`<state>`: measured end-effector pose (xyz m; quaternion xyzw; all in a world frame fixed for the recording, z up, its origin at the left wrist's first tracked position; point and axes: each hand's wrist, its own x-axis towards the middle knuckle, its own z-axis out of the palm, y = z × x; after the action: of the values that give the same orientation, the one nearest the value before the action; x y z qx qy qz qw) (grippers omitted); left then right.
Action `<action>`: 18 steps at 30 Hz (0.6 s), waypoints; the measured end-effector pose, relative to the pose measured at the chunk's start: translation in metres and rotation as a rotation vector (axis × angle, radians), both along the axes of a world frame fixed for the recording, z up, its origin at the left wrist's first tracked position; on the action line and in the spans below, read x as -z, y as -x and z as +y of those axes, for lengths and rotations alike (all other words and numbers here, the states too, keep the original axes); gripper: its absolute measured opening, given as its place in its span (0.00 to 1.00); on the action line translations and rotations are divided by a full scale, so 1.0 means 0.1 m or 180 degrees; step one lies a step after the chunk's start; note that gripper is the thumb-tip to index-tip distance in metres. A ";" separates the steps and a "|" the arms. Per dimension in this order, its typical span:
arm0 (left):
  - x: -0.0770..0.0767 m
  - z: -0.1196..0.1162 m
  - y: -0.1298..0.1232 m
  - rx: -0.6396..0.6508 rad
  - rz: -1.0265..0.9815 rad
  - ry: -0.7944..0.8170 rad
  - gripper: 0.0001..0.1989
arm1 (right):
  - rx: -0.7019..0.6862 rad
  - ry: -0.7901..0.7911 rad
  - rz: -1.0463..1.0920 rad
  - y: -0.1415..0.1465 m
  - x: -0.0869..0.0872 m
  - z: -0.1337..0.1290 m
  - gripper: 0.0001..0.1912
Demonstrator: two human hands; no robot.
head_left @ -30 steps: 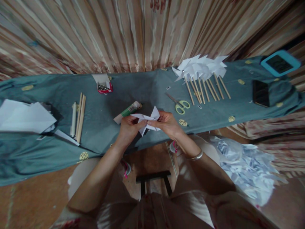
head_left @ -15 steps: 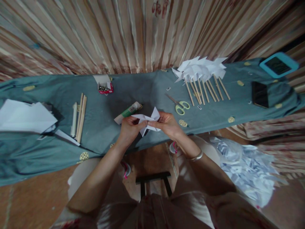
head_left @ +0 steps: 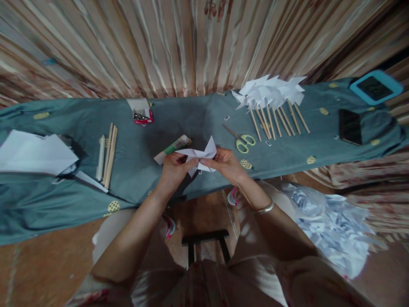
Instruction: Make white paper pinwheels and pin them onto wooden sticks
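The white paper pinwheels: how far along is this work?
Several pinwheels on sticks, laid in a row, look done. The left hand and right hand hold another paper pinwheel, with no stick visible on it. Apparently left: loose wooden sticks, metal pieces in an open box and stacked white paper. How many more are due, I cannot tell.

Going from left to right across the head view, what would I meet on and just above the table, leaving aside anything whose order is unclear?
Stack of white paper → loose wooden sticks → open red box → folded paper pinwheel → row of white pinwheels on sticks → dark flat device.
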<state>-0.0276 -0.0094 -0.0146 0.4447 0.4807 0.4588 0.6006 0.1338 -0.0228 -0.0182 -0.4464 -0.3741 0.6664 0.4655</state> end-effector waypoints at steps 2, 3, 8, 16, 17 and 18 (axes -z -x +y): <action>0.00 0.00 0.00 0.0013 -0.0016 0.0065 0.10 | 0.0007 -0.0044 -0.0036 -0.01 0.01 0.00 0.21; 0.00 0.00 0.01 0.0040 -0.0027 0.0098 0.11 | 0.0002 -0.0069 -0.0058 -0.01 0.01 0.00 0.21; -0.02 -0.02 0.00 0.0157 -0.0057 0.0121 0.12 | -0.0110 -0.0171 -0.0269 -0.03 0.03 -0.01 0.22; -0.01 -0.04 0.00 0.0224 -0.0089 0.0018 0.13 | -0.0077 -0.0162 -0.0295 -0.04 0.06 0.01 0.24; -0.01 -0.04 0.00 0.0245 -0.0083 0.0003 0.12 | -0.0062 -0.0156 -0.0285 -0.04 0.06 0.01 0.25; -0.02 -0.05 0.01 0.0248 -0.0080 -0.0014 0.12 | -0.0057 -0.0151 -0.0276 -0.03 0.05 0.01 0.25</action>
<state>-0.0282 -0.0141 -0.0129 0.4586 0.4544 0.4417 0.6230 0.1371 -0.0214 -0.0235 -0.4603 -0.4136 0.6415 0.4533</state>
